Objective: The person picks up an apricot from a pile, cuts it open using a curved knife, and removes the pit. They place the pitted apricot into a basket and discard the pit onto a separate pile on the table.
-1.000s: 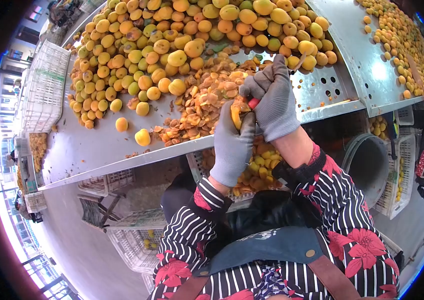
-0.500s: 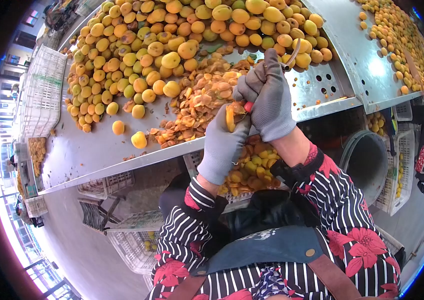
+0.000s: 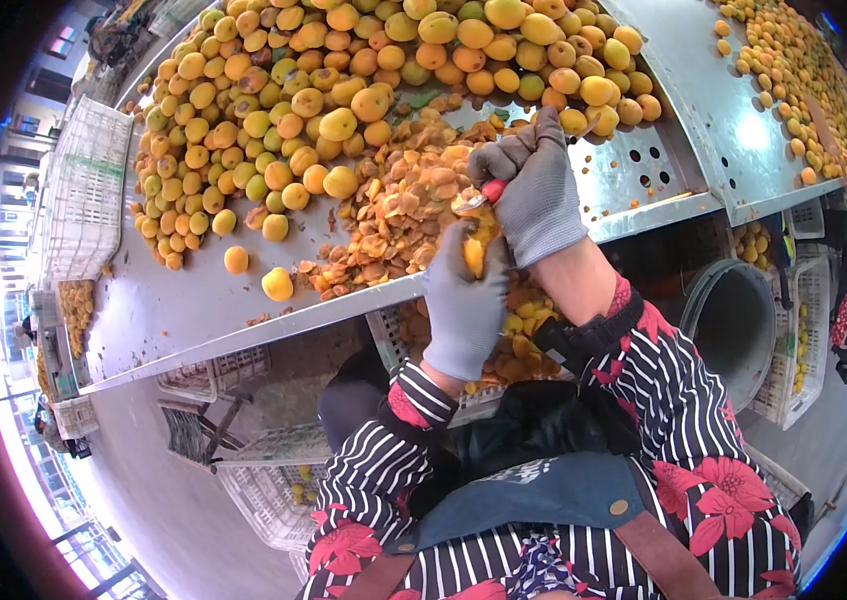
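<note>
Both my hands wear grey gloves at the front edge of a steel table [image 3: 184, 300]. My left hand [image 3: 466, 300] grips a yellow-orange apricot [image 3: 478, 243] between thumb and fingers. My right hand [image 3: 536, 190] holds a small knife with a red handle [image 3: 493, 190], its blade at the top of the apricot. Just behind my hands lies a heap of cut apricot pieces [image 3: 399, 215]. Beyond it spreads a large pile of whole apricots [image 3: 344, 80].
A white crate of apricot halves [image 3: 524, 330] sits under the table edge below my hands. Perforated holes [image 3: 644, 160] mark the table at right. A grey bucket [image 3: 739, 320] stands at right, empty white crates [image 3: 84, 180] at left, and another table of apricots [image 3: 804, 80] at far right.
My left hand has turned the apricot and risen slightly; the right hand with the knife has shifted left onto the fruit's top. The view has shifted a little.
</note>
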